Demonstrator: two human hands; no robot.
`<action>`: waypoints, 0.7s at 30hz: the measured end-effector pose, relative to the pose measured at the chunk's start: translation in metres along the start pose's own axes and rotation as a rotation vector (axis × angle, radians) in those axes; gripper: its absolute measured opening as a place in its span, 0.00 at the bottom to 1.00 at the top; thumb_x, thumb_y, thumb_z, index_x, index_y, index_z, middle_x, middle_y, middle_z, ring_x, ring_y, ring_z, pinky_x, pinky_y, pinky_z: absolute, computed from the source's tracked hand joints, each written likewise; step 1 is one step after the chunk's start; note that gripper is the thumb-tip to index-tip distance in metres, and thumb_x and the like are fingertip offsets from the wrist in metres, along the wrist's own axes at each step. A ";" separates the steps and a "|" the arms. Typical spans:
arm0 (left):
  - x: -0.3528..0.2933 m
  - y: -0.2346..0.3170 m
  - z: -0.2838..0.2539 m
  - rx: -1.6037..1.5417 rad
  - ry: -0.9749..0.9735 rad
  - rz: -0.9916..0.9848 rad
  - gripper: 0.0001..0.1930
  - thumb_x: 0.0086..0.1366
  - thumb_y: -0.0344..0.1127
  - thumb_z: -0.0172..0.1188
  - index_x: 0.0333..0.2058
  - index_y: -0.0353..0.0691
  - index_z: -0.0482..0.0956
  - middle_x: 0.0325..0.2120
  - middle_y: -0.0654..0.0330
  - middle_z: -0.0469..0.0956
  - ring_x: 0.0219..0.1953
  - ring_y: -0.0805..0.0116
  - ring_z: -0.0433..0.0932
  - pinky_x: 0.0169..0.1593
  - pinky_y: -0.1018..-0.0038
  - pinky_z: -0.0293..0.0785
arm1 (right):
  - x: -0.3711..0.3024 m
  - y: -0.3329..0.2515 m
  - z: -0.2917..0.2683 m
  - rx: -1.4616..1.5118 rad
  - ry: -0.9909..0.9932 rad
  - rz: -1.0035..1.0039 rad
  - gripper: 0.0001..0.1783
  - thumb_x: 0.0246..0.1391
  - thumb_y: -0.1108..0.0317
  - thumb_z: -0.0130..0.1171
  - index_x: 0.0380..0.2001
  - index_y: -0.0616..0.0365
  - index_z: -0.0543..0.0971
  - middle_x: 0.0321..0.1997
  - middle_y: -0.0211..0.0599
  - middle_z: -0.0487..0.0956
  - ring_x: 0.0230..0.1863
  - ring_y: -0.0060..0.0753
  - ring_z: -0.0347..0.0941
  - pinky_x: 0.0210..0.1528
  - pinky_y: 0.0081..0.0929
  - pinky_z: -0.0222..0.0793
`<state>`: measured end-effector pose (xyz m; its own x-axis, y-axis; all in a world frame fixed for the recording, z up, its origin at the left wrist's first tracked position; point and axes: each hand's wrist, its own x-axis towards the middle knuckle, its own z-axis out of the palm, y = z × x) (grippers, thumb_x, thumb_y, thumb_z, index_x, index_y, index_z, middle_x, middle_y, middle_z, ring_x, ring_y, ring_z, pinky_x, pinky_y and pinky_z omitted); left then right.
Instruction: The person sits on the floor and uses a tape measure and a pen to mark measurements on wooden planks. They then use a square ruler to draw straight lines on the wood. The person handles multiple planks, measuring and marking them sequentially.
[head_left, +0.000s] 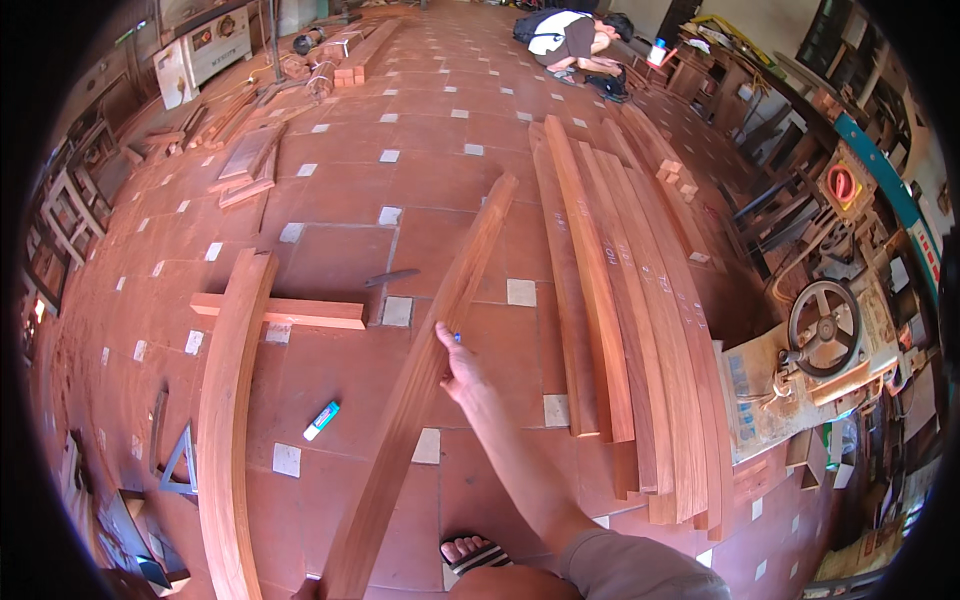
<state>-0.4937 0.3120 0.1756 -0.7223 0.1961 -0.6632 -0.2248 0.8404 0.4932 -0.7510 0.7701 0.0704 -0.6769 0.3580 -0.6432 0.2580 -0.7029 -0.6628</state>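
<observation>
With my right hand (462, 372) I'm grasping the long plank (410, 405), slanting between the thick beam (232, 400) and marked boards (645, 330); whether my left hand (307, 589) is gripping, I cannot tell. Those boards are lying grouped; handling this one is looking unfinished.

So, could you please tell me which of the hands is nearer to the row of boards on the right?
Right. The right hand grips a plank, left of the boards; the left hand, barely visible at the lower edge, is farther left.
</observation>
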 end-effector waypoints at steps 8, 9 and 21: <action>-0.112 -0.160 0.027 0.414 0.380 -0.099 0.48 0.60 0.54 0.72 0.68 0.26 0.60 0.59 0.35 0.71 0.59 0.41 0.74 0.62 0.52 0.74 | -0.095 0.068 0.045 0.261 -0.191 0.002 0.38 0.50 0.55 0.83 0.60 0.55 0.76 0.58 0.32 0.81 0.55 0.34 0.80 0.55 0.44 0.81; -0.127 -0.179 0.035 0.451 0.413 -0.127 0.50 0.60 0.55 0.71 0.69 0.26 0.59 0.60 0.34 0.70 0.60 0.39 0.73 0.62 0.51 0.73 | -0.108 0.070 0.055 0.257 -0.215 -0.016 0.37 0.50 0.55 0.83 0.60 0.54 0.77 0.57 0.31 0.81 0.54 0.33 0.80 0.54 0.44 0.81; -0.151 -0.167 0.070 0.142 0.392 0.109 0.61 0.60 0.57 0.73 0.78 0.35 0.43 0.66 0.29 0.66 0.67 0.34 0.69 0.70 0.45 0.66 | -0.292 -0.049 0.233 0.067 -0.862 -0.455 0.17 0.61 0.59 0.74 0.45 0.59 0.84 0.37 0.27 0.83 0.37 0.17 0.77 0.39 0.25 0.74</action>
<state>-0.3012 0.1776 0.1543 -0.9370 0.1034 -0.3336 -0.0611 0.8919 0.4480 -0.7261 0.5570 0.3804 -0.9811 0.0502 0.1868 -0.1739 -0.6519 -0.7381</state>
